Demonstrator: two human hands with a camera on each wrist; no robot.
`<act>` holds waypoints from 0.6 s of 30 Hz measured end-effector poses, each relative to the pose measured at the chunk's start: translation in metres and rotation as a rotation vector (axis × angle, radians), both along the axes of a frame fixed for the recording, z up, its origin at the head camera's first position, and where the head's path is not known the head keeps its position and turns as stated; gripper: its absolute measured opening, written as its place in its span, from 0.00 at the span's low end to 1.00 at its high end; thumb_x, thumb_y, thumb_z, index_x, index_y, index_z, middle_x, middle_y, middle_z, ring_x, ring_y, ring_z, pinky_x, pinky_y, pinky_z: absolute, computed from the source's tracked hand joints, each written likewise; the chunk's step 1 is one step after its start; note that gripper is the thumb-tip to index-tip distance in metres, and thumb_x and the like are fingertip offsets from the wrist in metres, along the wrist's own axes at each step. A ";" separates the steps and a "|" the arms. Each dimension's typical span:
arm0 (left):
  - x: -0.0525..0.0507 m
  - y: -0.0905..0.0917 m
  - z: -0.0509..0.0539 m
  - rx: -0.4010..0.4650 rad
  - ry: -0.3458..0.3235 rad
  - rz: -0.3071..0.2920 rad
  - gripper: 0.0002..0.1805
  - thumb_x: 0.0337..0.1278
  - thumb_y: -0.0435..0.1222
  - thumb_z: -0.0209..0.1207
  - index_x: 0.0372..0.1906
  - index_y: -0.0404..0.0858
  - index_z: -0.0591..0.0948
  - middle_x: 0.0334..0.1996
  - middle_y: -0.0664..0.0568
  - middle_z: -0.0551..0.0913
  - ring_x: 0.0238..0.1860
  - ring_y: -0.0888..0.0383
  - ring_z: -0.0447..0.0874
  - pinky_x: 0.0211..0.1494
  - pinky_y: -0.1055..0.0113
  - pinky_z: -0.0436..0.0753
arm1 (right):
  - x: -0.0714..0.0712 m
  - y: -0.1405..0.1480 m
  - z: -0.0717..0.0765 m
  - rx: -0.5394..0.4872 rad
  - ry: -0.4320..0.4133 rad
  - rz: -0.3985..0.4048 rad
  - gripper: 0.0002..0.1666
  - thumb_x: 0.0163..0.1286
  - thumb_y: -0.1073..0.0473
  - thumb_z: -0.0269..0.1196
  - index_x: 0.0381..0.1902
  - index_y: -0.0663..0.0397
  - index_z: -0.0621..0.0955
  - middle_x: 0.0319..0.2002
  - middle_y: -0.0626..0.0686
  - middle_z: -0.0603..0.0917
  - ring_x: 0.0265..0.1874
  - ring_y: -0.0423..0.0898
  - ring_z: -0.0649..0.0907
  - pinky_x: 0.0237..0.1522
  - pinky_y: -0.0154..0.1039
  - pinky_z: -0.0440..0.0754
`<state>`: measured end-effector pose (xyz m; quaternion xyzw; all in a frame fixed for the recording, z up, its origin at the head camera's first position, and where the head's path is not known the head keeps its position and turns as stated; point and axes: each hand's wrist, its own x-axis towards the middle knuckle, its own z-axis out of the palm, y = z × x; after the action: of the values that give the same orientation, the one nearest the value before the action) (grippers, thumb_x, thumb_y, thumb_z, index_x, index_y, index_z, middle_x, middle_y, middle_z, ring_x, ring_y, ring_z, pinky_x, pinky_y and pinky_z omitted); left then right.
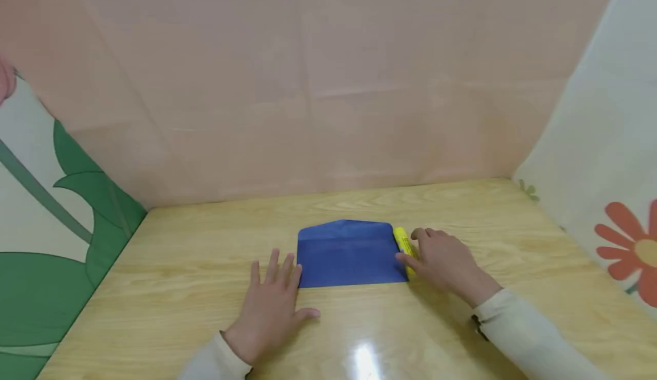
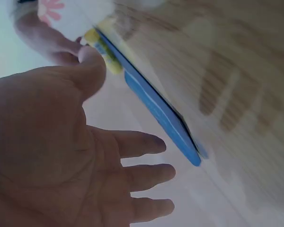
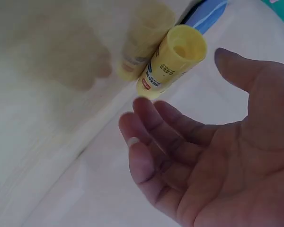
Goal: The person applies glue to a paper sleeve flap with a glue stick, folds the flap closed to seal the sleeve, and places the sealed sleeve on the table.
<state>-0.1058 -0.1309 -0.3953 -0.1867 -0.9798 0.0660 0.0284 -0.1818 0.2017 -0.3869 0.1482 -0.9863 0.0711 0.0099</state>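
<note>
A blue envelope [image 1: 349,261] lies on the wooden table with its flap folded out toward the back. Along its right edge lies a yellow glue stick [image 1: 402,240], whose printed label and hollow round end [image 3: 182,45] face the right wrist camera. My right hand [image 1: 446,261] hovers around the glue stick, thumb on one side and bent fingers on the other; the right wrist view shows a gap between fingers and tube. Fingers spread, my left hand [image 1: 269,308] is at the envelope's lower left corner. Whether its little-finger side touches the paper I cannot tell.
The light wood tabletop [image 1: 205,243] meets a pinkish backdrop [image 1: 308,112] at the back. Printed cloth panels flank it, with green leaves [image 1: 97,209] at left and a red flower [image 1: 628,243] at right. A bright glare [image 1: 365,362] shows near the front.
</note>
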 end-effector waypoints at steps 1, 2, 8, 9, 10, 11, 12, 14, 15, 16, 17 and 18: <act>0.001 0.000 -0.001 -0.004 0.001 -0.007 0.47 0.61 0.70 0.45 0.72 0.40 0.70 0.75 0.42 0.63 0.77 0.37 0.54 0.73 0.33 0.60 | -0.002 -0.003 -0.001 0.003 -0.021 -0.013 0.37 0.68 0.33 0.59 0.51 0.64 0.78 0.41 0.59 0.85 0.35 0.55 0.83 0.34 0.50 0.82; 0.001 0.000 -0.001 -0.005 0.002 -0.017 0.46 0.62 0.70 0.44 0.72 0.40 0.70 0.75 0.42 0.64 0.77 0.37 0.55 0.73 0.34 0.61 | -0.004 -0.005 -0.002 0.000 -0.042 -0.025 0.35 0.68 0.34 0.60 0.48 0.63 0.78 0.37 0.57 0.84 0.31 0.52 0.82 0.29 0.47 0.80; 0.003 0.005 -0.002 -0.013 -0.015 -0.060 0.45 0.64 0.69 0.42 0.71 0.39 0.71 0.75 0.41 0.64 0.77 0.37 0.55 0.73 0.37 0.63 | -0.008 0.000 -0.003 -0.007 -0.168 -0.045 0.27 0.68 0.37 0.61 0.41 0.57 0.78 0.24 0.49 0.78 0.21 0.45 0.75 0.20 0.38 0.69; 0.003 0.005 -0.002 -0.015 -0.024 -0.061 0.45 0.64 0.69 0.42 0.71 0.39 0.71 0.75 0.41 0.64 0.77 0.37 0.55 0.73 0.37 0.62 | -0.008 0.001 -0.003 -0.007 -0.177 -0.043 0.26 0.69 0.38 0.61 0.41 0.57 0.79 0.23 0.48 0.77 0.21 0.45 0.75 0.19 0.38 0.68; 0.003 0.005 -0.002 -0.016 -0.033 -0.061 0.46 0.65 0.69 0.41 0.71 0.39 0.71 0.75 0.41 0.64 0.78 0.37 0.54 0.74 0.37 0.62 | -0.009 0.002 -0.003 -0.008 -0.180 -0.041 0.25 0.69 0.39 0.61 0.41 0.58 0.79 0.22 0.48 0.77 0.20 0.45 0.74 0.19 0.38 0.68; 0.003 0.004 -0.002 -0.018 -0.044 -0.061 0.46 0.65 0.69 0.41 0.71 0.39 0.71 0.75 0.41 0.63 0.78 0.37 0.53 0.74 0.38 0.62 | -0.009 0.003 -0.004 -0.005 -0.180 -0.040 0.25 0.69 0.40 0.61 0.41 0.58 0.79 0.22 0.48 0.77 0.20 0.45 0.74 0.19 0.38 0.68; 0.003 0.004 -0.002 -0.021 -0.053 -0.062 0.45 0.65 0.69 0.40 0.71 0.39 0.71 0.75 0.40 0.63 0.78 0.37 0.53 0.74 0.38 0.62 | -0.009 0.004 -0.004 -0.002 -0.178 -0.038 0.24 0.70 0.41 0.60 0.41 0.58 0.79 0.23 0.48 0.77 0.20 0.45 0.74 0.19 0.38 0.68; 0.003 0.004 -0.003 -0.028 -0.072 -0.064 0.45 0.66 0.69 0.39 0.72 0.39 0.70 0.75 0.40 0.63 0.78 0.37 0.53 0.74 0.37 0.61 | -0.009 0.004 -0.005 0.006 -0.173 -0.036 0.21 0.71 0.44 0.60 0.40 0.58 0.79 0.23 0.49 0.77 0.20 0.45 0.74 0.18 0.38 0.68; 0.003 0.004 -0.003 -0.035 -0.080 -0.065 0.45 0.66 0.69 0.39 0.72 0.40 0.70 0.76 0.41 0.63 0.78 0.37 0.53 0.74 0.36 0.61 | -0.009 0.005 -0.005 0.009 -0.169 -0.034 0.21 0.71 0.45 0.59 0.40 0.59 0.79 0.24 0.50 0.77 0.20 0.45 0.74 0.18 0.39 0.69; 0.003 0.004 -0.003 -0.038 -0.090 -0.066 0.44 0.67 0.69 0.38 0.72 0.41 0.70 0.76 0.41 0.62 0.78 0.37 0.53 0.74 0.36 0.60 | -0.008 0.005 -0.005 0.013 -0.162 -0.027 0.20 0.71 0.46 0.59 0.41 0.59 0.79 0.25 0.51 0.79 0.21 0.45 0.74 0.18 0.39 0.70; 0.003 0.003 -0.003 -0.040 -0.102 -0.065 0.43 0.67 0.69 0.37 0.72 0.43 0.70 0.76 0.41 0.62 0.78 0.37 0.53 0.74 0.35 0.59 | -0.008 0.005 -0.005 0.019 -0.156 -0.022 0.20 0.70 0.46 0.59 0.42 0.60 0.80 0.27 0.51 0.80 0.21 0.45 0.75 0.19 0.40 0.71; 0.004 0.003 -0.003 -0.039 -0.111 -0.064 0.43 0.67 0.69 0.36 0.73 0.44 0.70 0.76 0.41 0.63 0.78 0.37 0.53 0.74 0.34 0.58 | -0.008 0.004 -0.005 0.023 -0.149 -0.015 0.21 0.70 0.47 0.59 0.44 0.61 0.80 0.28 0.52 0.81 0.22 0.46 0.75 0.19 0.41 0.72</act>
<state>-0.1022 -0.1281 -0.3981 -0.2217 -0.9719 0.0739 -0.0277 -0.1900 0.2061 -0.3917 0.1351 -0.9862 0.0706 -0.0645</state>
